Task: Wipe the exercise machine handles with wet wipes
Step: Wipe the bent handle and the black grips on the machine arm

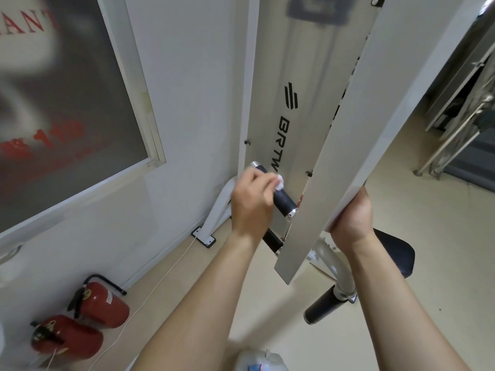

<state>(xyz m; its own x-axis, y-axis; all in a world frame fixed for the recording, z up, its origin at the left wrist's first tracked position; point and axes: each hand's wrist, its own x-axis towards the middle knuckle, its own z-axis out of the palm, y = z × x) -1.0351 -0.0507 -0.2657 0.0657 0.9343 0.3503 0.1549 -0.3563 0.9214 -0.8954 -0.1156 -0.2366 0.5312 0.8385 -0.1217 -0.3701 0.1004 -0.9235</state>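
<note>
- The handle [284, 202] is one short black grip with a shiny metal cap at each end. It sticks out slantwise in front of the machine panel [290, 121], low down beside the black lettering.
- One wet wipe [280, 181] is in play. Only a small white tuft of it shows, poking out above my fingers and lying against the handle.
- My left hand [251, 202] is curled round the upper half of the handle, pressing the wipe onto it. The lower half of the grip and both caps stay bare.
- My right hand [351, 218] clasps the bottom end of the white beam [391, 103] that rises to the upper right. The thumb lies along its edge and the fingers go round behind it, out of sight.
- One slanted metal plate [318, 167] runs between my two hands, just right of the handle.
- Below my right forearm sit one black seat pad [396, 253] and one black foam roller [321, 307] on a pale tube.
- Two red fire extinguishers [105, 303] lie side by side on the floor [417, 263] at the lower left, near the wall.
- One thin white cord [160, 279] trails across the floor from the machine's foot toward the extinguishers.
- One blurred pale packet [259, 360] shows at the bottom edge; I cannot tell what it is.
- One framed poster [67, 103] with red letters hangs on the wall at left.
</note>
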